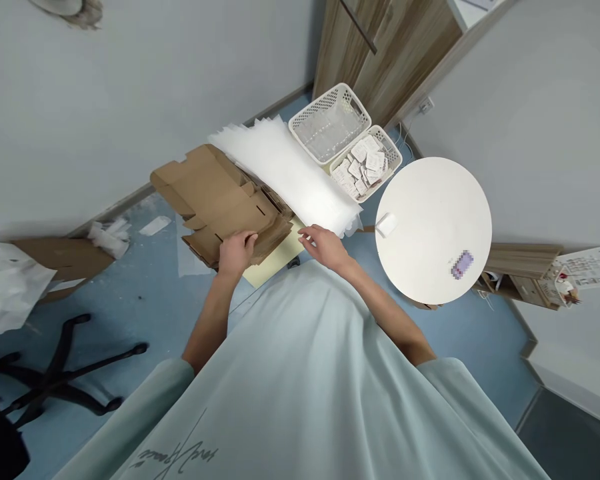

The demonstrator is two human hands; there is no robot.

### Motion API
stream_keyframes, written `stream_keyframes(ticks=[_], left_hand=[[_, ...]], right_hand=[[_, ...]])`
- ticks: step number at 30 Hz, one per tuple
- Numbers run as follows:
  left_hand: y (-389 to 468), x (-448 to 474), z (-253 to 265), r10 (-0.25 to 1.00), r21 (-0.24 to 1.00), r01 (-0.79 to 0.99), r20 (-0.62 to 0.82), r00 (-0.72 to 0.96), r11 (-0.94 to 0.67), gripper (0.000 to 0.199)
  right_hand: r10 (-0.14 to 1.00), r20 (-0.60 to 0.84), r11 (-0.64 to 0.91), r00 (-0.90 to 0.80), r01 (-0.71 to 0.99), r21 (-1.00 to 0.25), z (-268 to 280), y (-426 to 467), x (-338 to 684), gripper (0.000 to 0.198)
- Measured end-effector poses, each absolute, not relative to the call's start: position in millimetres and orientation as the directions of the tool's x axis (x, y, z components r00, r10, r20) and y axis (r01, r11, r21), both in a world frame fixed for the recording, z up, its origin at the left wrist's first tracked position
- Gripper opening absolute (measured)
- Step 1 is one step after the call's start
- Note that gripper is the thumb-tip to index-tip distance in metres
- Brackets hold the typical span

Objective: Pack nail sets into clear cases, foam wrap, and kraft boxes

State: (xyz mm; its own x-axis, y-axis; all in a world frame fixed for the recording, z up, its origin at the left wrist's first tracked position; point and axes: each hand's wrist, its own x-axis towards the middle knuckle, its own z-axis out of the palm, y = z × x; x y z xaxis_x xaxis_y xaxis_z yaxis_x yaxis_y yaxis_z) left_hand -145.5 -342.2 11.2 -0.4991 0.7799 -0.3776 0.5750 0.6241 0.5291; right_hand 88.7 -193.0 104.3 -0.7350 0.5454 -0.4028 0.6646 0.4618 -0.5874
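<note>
A stack of flattened brown cardboard boxes (220, 197) lies at the left of a pale yellow tabletop (275, 259). My left hand (237, 253) is at the near edge of this stack, fingers curled over the cardboard. Beside the stack, a pile of white translucent foam sheets (290, 177) slants across the table. My right hand (325, 247) hovers by the near end of the sheets, with its fingers loosely apart and nothing seen in it. Whether it touches the sheets I cannot tell.
Behind the sheets are a white basket with clear plastic packs (325, 130) and a smaller basket of white packets (365, 163). A round white table (435, 227) stands right, carrying a small white object (386, 225). A black chair base (55, 380) is at lower left.
</note>
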Motion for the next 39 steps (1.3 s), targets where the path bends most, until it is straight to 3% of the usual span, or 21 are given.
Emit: stream_keyframes(ticks=[5,9,13,17,22,26,31,33,36,39], left_hand=[[-336,-147,7,0.795,0.437,0.664,-0.324,-0.513,0.607,0.045],[-331,-144,2,0.804,0.396,0.700,-0.279,-0.525,0.595,0.041],[-334,-141,-3,0.831,0.440,0.705,-0.269,-0.487,0.556,0.036],[-338,-140,5,0.842,0.500,0.680,-0.263,-0.472,0.537,0.040],[-347,-143,44,0.832,0.566,0.645,-0.146,-0.535,0.514,0.044],[-350,-152,83,0.785,0.638,0.638,0.083,-0.613,0.431,0.045],[-340,-152,126,0.741,0.704,0.670,0.317,-0.592,0.234,0.046],[-329,-143,139,0.748,0.695,0.700,0.375,-0.547,0.163,0.046],[-303,-115,150,0.788,0.658,0.752,0.439,-0.431,0.045,0.045],[-270,-75,153,0.849,0.619,0.776,0.471,-0.242,-0.122,0.045]], right_hand=[[0.385,-0.514,0.673,-0.766,0.614,-0.411,96,-203,39,0.053],[0.344,-0.610,0.749,-0.714,0.600,-0.279,76,-207,18,0.062],[0.341,-0.681,0.762,-0.648,0.614,-0.203,61,-211,17,0.066],[0.342,-0.708,0.738,-0.618,0.643,-0.204,54,-216,21,0.072],[0.321,-0.724,0.708,-0.610,0.663,-0.244,44,-216,21,0.073],[0.326,-0.708,0.681,-0.626,0.676,-0.283,41,-215,24,0.075],[0.349,-0.587,0.601,-0.731,0.654,-0.458,57,-207,49,0.065],[0.420,-0.494,0.493,-0.762,0.648,-0.581,71,-195,69,0.059],[0.639,-0.301,0.296,-0.708,0.588,-0.753,102,-169,111,0.042],[0.852,-0.106,0.166,-0.512,0.458,-0.873,143,-142,166,0.051]])
